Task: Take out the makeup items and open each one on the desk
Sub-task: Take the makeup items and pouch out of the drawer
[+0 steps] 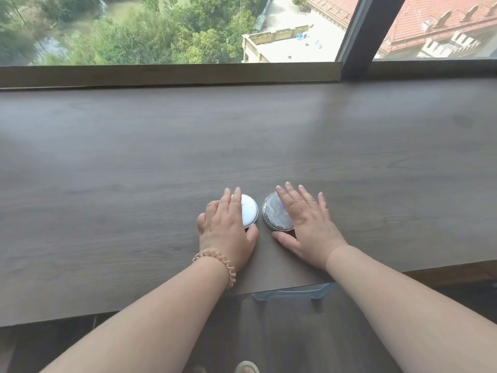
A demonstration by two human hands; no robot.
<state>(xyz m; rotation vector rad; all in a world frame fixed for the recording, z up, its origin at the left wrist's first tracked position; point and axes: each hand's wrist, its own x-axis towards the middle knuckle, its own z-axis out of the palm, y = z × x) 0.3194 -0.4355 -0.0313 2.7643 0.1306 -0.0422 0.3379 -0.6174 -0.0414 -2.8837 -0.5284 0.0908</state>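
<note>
Low in the centre of the frame, two round compacts lie closed side by side on the desk [134, 157]. The left hand [226, 227] rests flat on the white compact [248, 211], fingers together. The right hand [306, 224] covers the silver compact [274, 214] with fingers spread.

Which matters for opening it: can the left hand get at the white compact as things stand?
Probably yes. The left hand already lies over the white compact, fingers across its lid and thumb at its near edge; nothing lies between them, and the silver compact sits apart.

On the wooden surface [134, 162], the left hand [226, 230] covers a white round compact [249, 210]; just right of it, the right hand [309, 224] rests flat over a silver round compact [274, 212].
</note>
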